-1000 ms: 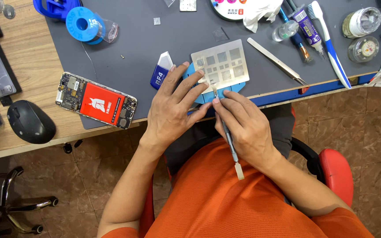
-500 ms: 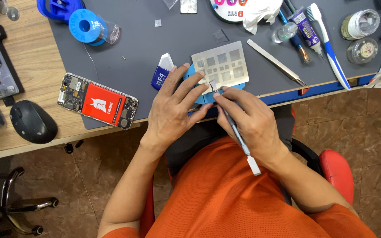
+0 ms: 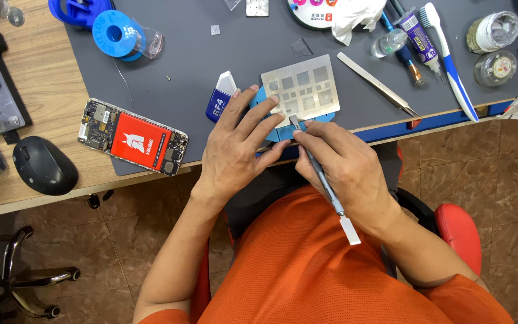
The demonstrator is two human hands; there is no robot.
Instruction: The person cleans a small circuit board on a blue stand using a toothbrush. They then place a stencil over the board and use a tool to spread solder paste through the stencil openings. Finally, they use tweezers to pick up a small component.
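A square metal stencil is lain on a blue holder at the front edge of the grey mat, close to the seated person, so that it can be worked from above. The left hand is spread with fingers apart and pressed flat on the stencil's near-left corner, apparently to keep it from shifting. A slim double-ended scraper tool is gripped pen-fashion by the right hand, the fingers closed around its shaft, its upper blade set against the stencil's front edge and its flat lower blade left free over the orange shirt. To the left, at the mat's front-left corner, an opened phone with a red battery is laid aside, and a black mouse is rested on the wooden table. Tweezers and a blue-handled brush are kept within reach on the mat's right side.
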